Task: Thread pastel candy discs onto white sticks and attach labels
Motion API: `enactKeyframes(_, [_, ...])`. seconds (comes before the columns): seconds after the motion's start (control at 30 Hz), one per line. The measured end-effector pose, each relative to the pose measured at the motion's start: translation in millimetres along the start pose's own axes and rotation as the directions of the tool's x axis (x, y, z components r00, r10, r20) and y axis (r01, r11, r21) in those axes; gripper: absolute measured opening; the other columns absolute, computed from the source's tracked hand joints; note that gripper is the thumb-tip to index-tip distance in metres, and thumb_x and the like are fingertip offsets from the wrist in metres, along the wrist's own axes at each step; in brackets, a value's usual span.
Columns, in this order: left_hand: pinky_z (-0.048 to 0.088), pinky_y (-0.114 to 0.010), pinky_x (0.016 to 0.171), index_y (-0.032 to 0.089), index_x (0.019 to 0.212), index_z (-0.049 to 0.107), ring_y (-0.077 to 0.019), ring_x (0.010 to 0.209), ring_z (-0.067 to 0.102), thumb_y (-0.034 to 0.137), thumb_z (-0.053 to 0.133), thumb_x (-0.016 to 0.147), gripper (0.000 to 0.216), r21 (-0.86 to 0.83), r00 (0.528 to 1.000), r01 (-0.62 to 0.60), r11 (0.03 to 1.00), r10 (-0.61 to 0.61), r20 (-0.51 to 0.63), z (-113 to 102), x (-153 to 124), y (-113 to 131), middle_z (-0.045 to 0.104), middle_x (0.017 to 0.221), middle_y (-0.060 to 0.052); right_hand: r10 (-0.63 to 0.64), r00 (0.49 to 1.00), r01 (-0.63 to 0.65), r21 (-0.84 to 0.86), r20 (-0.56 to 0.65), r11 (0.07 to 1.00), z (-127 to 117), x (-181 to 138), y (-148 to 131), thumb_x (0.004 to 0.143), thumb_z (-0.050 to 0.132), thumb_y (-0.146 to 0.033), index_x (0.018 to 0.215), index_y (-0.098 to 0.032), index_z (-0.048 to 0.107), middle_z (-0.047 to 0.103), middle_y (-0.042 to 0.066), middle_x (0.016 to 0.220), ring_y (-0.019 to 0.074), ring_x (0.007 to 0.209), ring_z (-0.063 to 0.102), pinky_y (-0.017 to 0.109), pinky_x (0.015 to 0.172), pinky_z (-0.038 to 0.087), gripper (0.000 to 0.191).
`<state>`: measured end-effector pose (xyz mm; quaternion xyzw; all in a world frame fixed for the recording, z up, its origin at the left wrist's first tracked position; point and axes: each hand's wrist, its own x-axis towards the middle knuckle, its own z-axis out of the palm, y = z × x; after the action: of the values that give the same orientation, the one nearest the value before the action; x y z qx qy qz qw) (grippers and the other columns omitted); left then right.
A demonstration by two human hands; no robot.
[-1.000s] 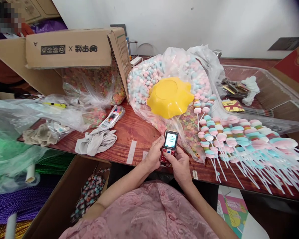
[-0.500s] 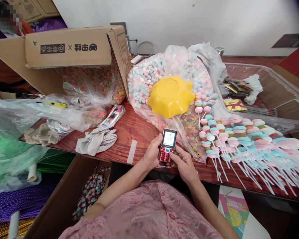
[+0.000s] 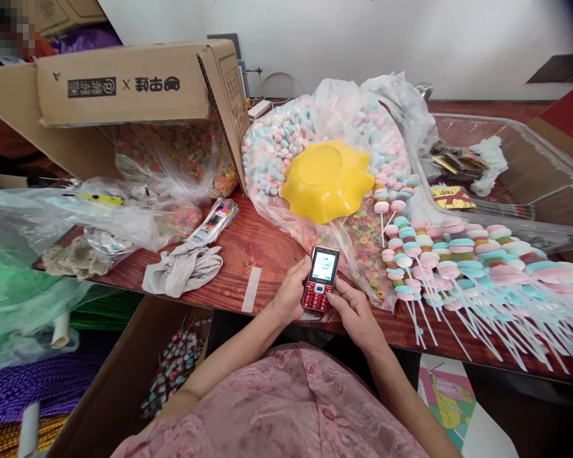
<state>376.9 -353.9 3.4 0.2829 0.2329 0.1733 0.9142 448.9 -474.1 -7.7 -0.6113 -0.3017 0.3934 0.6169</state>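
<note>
A small red keypad phone (image 3: pixel 320 278) with a lit screen is held over the front edge of the wooden table (image 3: pixel 255 245). My left hand (image 3: pixel 290 291) wraps its left side. My right hand (image 3: pixel 356 312) grips the lower right, thumb on the keys. Just beyond the phone lies a clear bag of pink and blue candies (image 3: pixel 286 140) with an upturned yellow bowl (image 3: pixel 325 180) on it. To the right, several candy skewers on white sticks (image 3: pixel 463 261) lie side by side.
An open cardboard box (image 3: pixel 124 89) holding bagged cereal rings stands at the back left. Grey gloves (image 3: pixel 181 270) and plastic bags (image 3: pixel 52 216) lie on the left. A clear tray (image 3: pixel 530 172) sits at the right. A floor box (image 3: pixel 138 381) holds wrapped candies. Another person is at the far top left.
Both hands keep hold of the phone; my right thumb has shifted slightly on the keypad. The view has tilted a little, moving the table items slightly upward.
</note>
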Motion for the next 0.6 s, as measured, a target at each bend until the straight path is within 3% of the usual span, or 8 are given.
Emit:
enactKeyframes(0.27, [0.054, -0.03, 0.065, 0.013, 0.091, 0.068, -0.0212, 0.071, 0.069, 0.049, 0.081, 0.069, 0.044, -0.011, 1.0, 0.009, 1.0, -0.009, 0.013, 0.9, -0.4, 1.8, 0.071, 0.073, -0.005, 0.033, 0.999, -0.034, 0.04, 0.024, 0.999, -2.3, -0.7, -2.5, 0.085, 0.064, -0.042, 0.12, -0.021, 0.066, 0.069, 0.0, 0.079, 0.0137, 0.051, 0.057, 0.028, 0.048, 0.052, 0.041])
enactKeyframes(0.6, [0.054, -0.029, 0.065, 0.013, 0.09, 0.068, -0.021, 0.072, 0.07, 0.048, 0.081, 0.069, 0.043, -0.01, 1.0, -0.015, 1.0, 0.015, -0.013, 3.7, -5.2, 0.7, 0.072, 0.074, -0.005, 0.027, 1.0, -0.027, 0.048, -0.012, 0.998, 2.0, -2.5, -4.6, 0.082, 0.065, -0.043, 0.119, -0.021, 0.068, 0.073, 0.003, 0.09, 0.0125, 0.046, 0.056, 0.028, 0.044, 0.05, 0.043])
